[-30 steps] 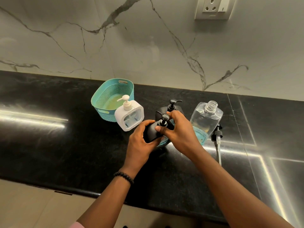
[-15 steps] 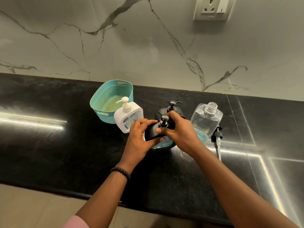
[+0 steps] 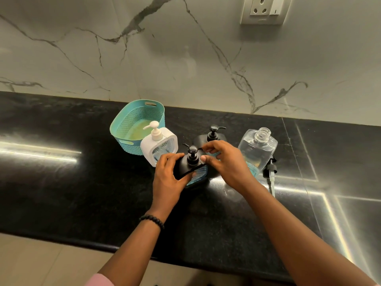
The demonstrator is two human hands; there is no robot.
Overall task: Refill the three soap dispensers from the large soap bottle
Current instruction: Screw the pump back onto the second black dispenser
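A black soap dispenser (image 3: 196, 172) with blue soap showing in its window stands on the black counter (image 3: 82, 182). My left hand (image 3: 168, 178) grips its body from the left. My right hand (image 3: 224, 162) has curled fingers, with thumb and forefinger pinching the right side of its black pump (image 3: 192, 154). A second black dispenser (image 3: 213, 134) stands just behind. The white dispenser (image 3: 159, 146) stands to the left. On the right is the large clear soap bottle (image 3: 257, 149), uncapped, with a little blue soap at the bottom.
A teal perforated basket (image 3: 123, 124) sits behind the white dispenser. The large bottle's black pump cap (image 3: 270, 172), with its tube, lies on the counter to the bottle's right. A marble wall with a socket (image 3: 265, 9) rises behind. The counter's front edge runs near me.
My right hand has come off the top of the pump head and now pinches its right side. The pump head stands uncovered. My left hand keeps its grip on the body.
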